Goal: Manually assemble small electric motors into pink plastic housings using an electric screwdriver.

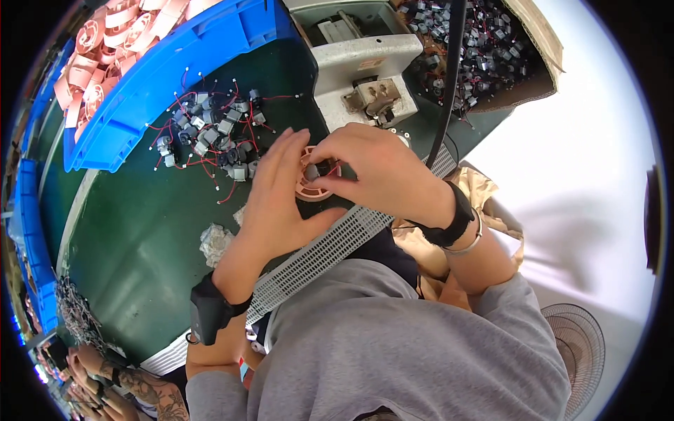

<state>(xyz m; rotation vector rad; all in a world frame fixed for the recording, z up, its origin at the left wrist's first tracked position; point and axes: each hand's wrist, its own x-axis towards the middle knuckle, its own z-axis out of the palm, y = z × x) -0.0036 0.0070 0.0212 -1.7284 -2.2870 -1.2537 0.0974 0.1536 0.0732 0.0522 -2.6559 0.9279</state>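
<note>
Left hand (277, 196): forearm rises from the near edge of the green workbench (133, 231), a black band on the wrist. Palm down, fingers extended and slightly spread, fingertips resting on the left rim of one pink round plastic fan housing (312, 184). Hand largely open; it steadies rather than clasps.

Right hand (382, 172): forearm enters from the right, wearing a black wrist strap and a thin bracelet. Hand arched over the housing, thumb and forefinger pinched on one small grey motor (314, 169) with red leads, set at the housing's centre. Remaining fingers curled.

Fan housing: one in hand, lying flat near the bench's near edge, just before the grey press fixture (365, 70).

Loose small motors (210, 133): a pile with red wires, toward the far left of the bench, too tangled for an exact count; roughly twenty.

Blue crates (161, 77): one at the far-left corner, holding many pink housings; more along the left edge.

Cardboard box (533, 42): one, far right, full of further motors.

Crumpled wrapper (214, 242): one, left of the left wrist.
</note>
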